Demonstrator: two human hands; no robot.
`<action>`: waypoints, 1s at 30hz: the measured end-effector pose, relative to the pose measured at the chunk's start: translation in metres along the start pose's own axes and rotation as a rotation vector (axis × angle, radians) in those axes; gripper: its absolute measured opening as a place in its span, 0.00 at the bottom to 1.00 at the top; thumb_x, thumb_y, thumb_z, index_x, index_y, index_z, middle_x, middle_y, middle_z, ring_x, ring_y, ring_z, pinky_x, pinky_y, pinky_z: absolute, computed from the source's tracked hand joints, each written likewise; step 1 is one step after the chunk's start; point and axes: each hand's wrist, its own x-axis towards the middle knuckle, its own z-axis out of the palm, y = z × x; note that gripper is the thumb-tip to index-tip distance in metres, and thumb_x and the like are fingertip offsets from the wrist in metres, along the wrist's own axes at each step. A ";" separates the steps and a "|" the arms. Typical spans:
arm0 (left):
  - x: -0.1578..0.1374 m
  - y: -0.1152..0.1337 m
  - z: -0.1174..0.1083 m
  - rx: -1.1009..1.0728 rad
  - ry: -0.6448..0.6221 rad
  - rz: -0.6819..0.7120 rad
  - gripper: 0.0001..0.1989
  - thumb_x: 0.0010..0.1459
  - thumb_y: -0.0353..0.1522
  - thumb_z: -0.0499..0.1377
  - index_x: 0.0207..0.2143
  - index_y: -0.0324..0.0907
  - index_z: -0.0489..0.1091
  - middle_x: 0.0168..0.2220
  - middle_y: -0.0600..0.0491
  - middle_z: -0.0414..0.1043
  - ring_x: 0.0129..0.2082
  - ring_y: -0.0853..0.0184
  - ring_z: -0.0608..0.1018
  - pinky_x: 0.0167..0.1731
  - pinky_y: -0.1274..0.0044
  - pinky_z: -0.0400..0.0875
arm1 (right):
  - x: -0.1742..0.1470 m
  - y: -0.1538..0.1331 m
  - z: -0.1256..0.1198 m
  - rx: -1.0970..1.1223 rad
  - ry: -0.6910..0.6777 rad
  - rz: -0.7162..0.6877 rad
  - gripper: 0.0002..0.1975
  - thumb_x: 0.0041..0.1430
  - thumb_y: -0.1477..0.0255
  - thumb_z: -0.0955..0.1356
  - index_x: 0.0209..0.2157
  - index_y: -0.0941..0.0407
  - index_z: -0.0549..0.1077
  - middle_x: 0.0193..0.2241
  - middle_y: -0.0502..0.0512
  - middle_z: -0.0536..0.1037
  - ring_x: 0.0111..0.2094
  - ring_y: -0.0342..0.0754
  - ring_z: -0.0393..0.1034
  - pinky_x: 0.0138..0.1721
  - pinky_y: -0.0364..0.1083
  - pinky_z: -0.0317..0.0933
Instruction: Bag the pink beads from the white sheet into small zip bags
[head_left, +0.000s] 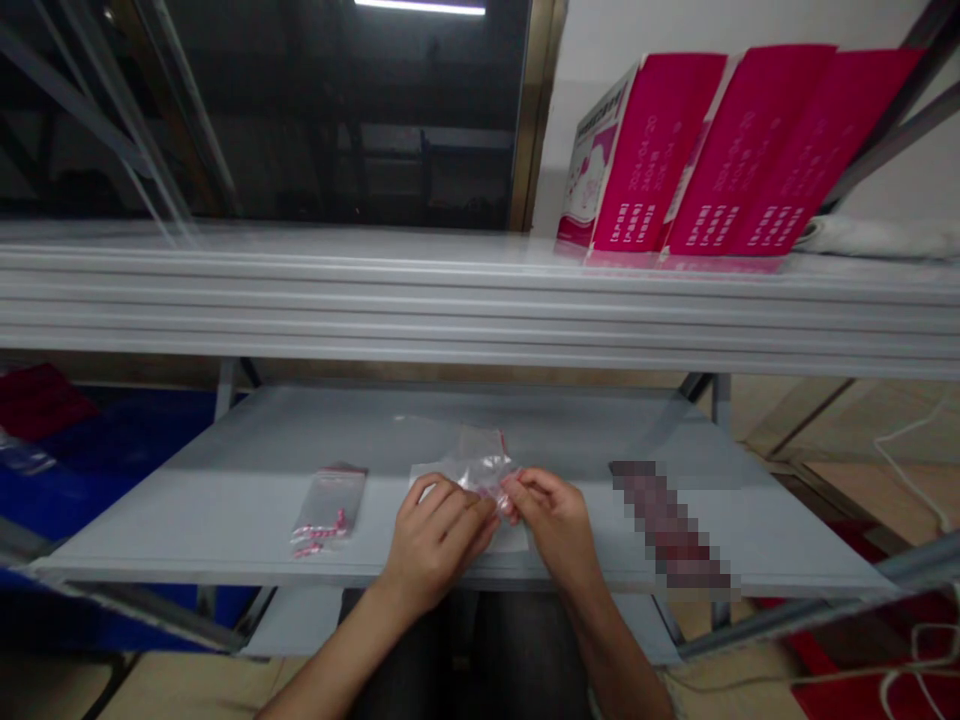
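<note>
The head view shows us both hands at the middle of the grey table, close to its front edge. Our left hand bends its fingers onto a crinkled clear bag, and our right hand pinches the same bag between thumb and fingers; pink bits show at the fingertips. A pale sheet lies beneath. Toward the table's front left corner we have a second clear bag with small pink pieces. Toward the front right corner, a pixelated dark-red strip reaches the front edge. Above the back edge, a ridged shelf carries magenta boxes at its right.
</note>
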 end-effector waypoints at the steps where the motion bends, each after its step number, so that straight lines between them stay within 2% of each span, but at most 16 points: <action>1: 0.002 -0.009 0.002 -0.035 -0.025 -0.043 0.11 0.60 0.30 0.61 0.45 0.41 0.69 0.35 0.51 0.78 0.35 0.64 0.76 0.42 0.70 0.67 | 0.017 0.002 -0.004 -0.040 0.035 -0.023 0.16 0.56 0.57 0.67 0.27 0.57 0.71 0.20 0.50 0.73 0.21 0.44 0.66 0.24 0.43 0.62; 2: 0.006 -0.020 0.004 -0.067 -0.052 -0.111 0.14 0.60 0.32 0.61 0.49 0.41 0.68 0.38 0.49 0.77 0.39 0.62 0.76 0.43 0.69 0.67 | 0.035 0.005 -0.008 -0.067 0.042 -0.031 0.16 0.57 0.57 0.67 0.27 0.56 0.71 0.21 0.50 0.73 0.21 0.44 0.66 0.25 0.43 0.62; 4: 0.014 -0.044 0.011 -0.087 -0.083 -0.255 0.13 0.62 0.31 0.58 0.49 0.39 0.68 0.43 0.45 0.75 0.44 0.58 0.75 0.46 0.66 0.67 | 0.073 0.013 -0.015 -0.143 0.026 -0.036 0.17 0.60 0.59 0.65 0.25 0.57 0.71 0.20 0.49 0.72 0.22 0.43 0.66 0.26 0.43 0.61; 6: 0.023 -0.067 0.022 -0.104 -0.134 -0.280 0.11 0.61 0.30 0.57 0.46 0.38 0.69 0.43 0.44 0.74 0.45 0.56 0.74 0.47 0.64 0.68 | 0.108 0.024 -0.017 -0.251 -0.051 -0.009 0.19 0.62 0.61 0.66 0.22 0.58 0.70 0.18 0.48 0.70 0.21 0.42 0.65 0.25 0.43 0.61; 9: 0.035 -0.096 0.042 -0.146 -0.223 -0.278 0.17 0.54 0.31 0.61 0.47 0.37 0.67 0.45 0.43 0.70 0.48 0.54 0.72 0.49 0.63 0.68 | 0.140 0.045 -0.010 -0.427 -0.143 0.047 0.13 0.64 0.65 0.67 0.31 0.60 0.73 0.28 0.49 0.75 0.27 0.42 0.70 0.30 0.43 0.67; 13: 0.039 -0.116 0.066 -0.235 -0.388 -0.207 0.30 0.45 0.32 0.67 0.53 0.42 0.65 0.55 0.44 0.66 0.56 0.53 0.68 0.55 0.65 0.65 | 0.152 0.067 0.000 -0.622 -0.226 0.096 0.11 0.64 0.67 0.68 0.43 0.60 0.73 0.40 0.54 0.76 0.36 0.47 0.73 0.36 0.48 0.70; 16: 0.035 -0.122 0.079 -0.288 -0.515 -0.172 0.28 0.43 0.30 0.67 0.50 0.43 0.69 0.51 0.45 0.71 0.53 0.53 0.72 0.52 0.66 0.67 | 0.153 0.075 -0.002 -0.715 -0.257 0.102 0.11 0.64 0.68 0.68 0.45 0.59 0.73 0.44 0.56 0.76 0.40 0.49 0.73 0.40 0.50 0.71; 19: 0.031 -0.124 0.084 -0.306 -0.569 -0.188 0.23 0.45 0.29 0.64 0.47 0.42 0.71 0.49 0.45 0.74 0.51 0.51 0.74 0.50 0.63 0.68 | 0.152 0.078 -0.009 -0.771 -0.257 0.096 0.11 0.65 0.68 0.68 0.46 0.59 0.73 0.45 0.56 0.75 0.41 0.49 0.73 0.41 0.50 0.71; 22: 0.030 -0.123 0.081 -0.318 -0.572 -0.213 0.23 0.45 0.28 0.63 0.47 0.42 0.71 0.50 0.45 0.74 0.52 0.51 0.73 0.51 0.63 0.68 | 0.148 0.077 -0.016 -0.799 -0.246 0.074 0.11 0.64 0.68 0.68 0.45 0.59 0.73 0.43 0.55 0.76 0.39 0.48 0.74 0.40 0.50 0.71; 25: 0.030 -0.116 0.069 -0.316 -0.539 -0.248 0.25 0.45 0.30 0.65 0.49 0.42 0.69 0.53 0.43 0.71 0.55 0.51 0.72 0.53 0.64 0.68 | 0.141 0.071 -0.020 -0.805 -0.218 0.022 0.09 0.64 0.68 0.68 0.40 0.60 0.74 0.39 0.54 0.77 0.38 0.47 0.74 0.40 0.50 0.70; 28: 0.025 -0.102 0.043 -0.283 -0.467 -0.298 0.27 0.51 0.33 0.62 0.54 0.42 0.65 0.57 0.41 0.68 0.57 0.53 0.70 0.56 0.65 0.65 | 0.127 0.057 -0.016 -0.786 -0.165 -0.060 0.06 0.65 0.72 0.67 0.38 0.60 0.75 0.38 0.54 0.78 0.38 0.47 0.74 0.43 0.51 0.69; 30: 0.017 -0.091 0.019 -0.248 -0.411 -0.330 0.24 0.56 0.34 0.58 0.56 0.43 0.63 0.57 0.43 0.68 0.57 0.55 0.70 0.57 0.64 0.64 | 0.108 0.045 -0.002 -0.753 -0.151 -0.127 0.08 0.64 0.78 0.65 0.39 0.60 0.76 0.39 0.57 0.79 0.39 0.48 0.74 0.44 0.50 0.67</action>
